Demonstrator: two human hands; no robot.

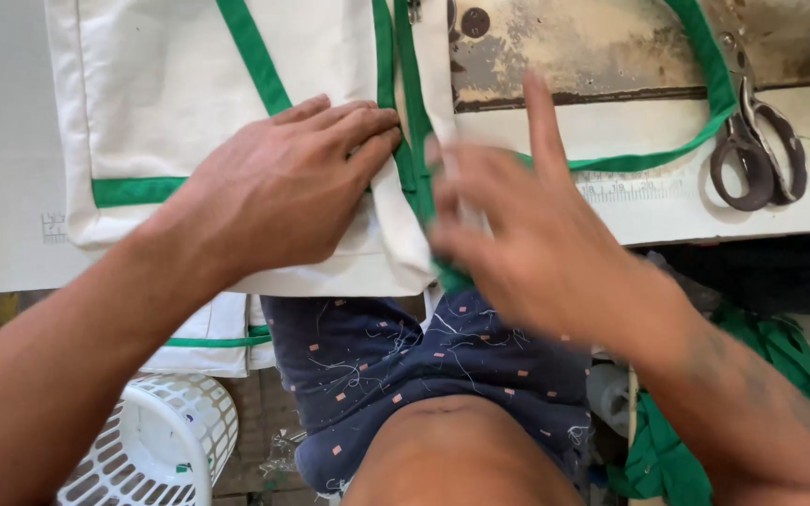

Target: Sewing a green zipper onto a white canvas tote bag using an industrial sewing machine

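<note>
Left of the grey-handled metal scissors (759, 155), the cream cloth panel with green binding tape (189, 66) lies under the flat, open left hand (278, 192), while the blurred right hand (517, 220) seemingly pinches the tape, mid-alignment; next needs steady feeding.

Hands (278, 192) on green-trimmed cloth (161, 84)
</note>
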